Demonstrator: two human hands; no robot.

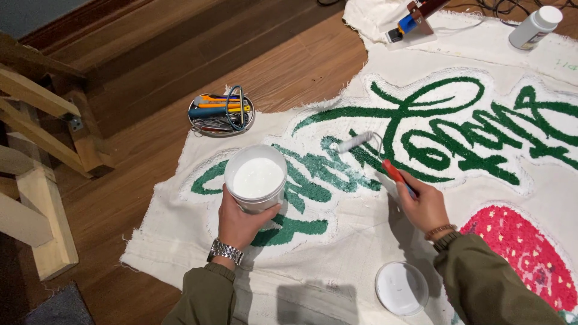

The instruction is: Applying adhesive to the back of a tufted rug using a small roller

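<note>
Left hand (239, 224), lower centre-left of frame, was wrapped around the near side of a white tub (256, 178) filled with white liquid; fingers curled on its wall, metal wristwatch (226, 251) on the wrist. Tub sat tilted slightly toward the viewer over the left end of the green tufted lettering (421, 132).

Right hand (424, 204), centre-right, was closed on the red handle of a small paint roller (361, 143). The roller's white sleeve lay on the green lettering, up and left of the hand, just right of the tub. Beaded bracelets showed at the wrist, olive sleeves on both arms.

Work surface: a cream cloth (337, 241) with frayed edges, spread on a wooden floor (180, 66). A red tufted patch with pale dots (524, 247) sat at lower right. A round white lid (401, 287) lay flat on the cloth at bottom centre-right, near the right forearm.

A round tin of hand tools (221, 114) stood on the floor at the cloth's upper-left edge. A white bottle (534, 27) lay in the top right corner. Wooden frame pieces (36, 180) ran along the left edge.
</note>
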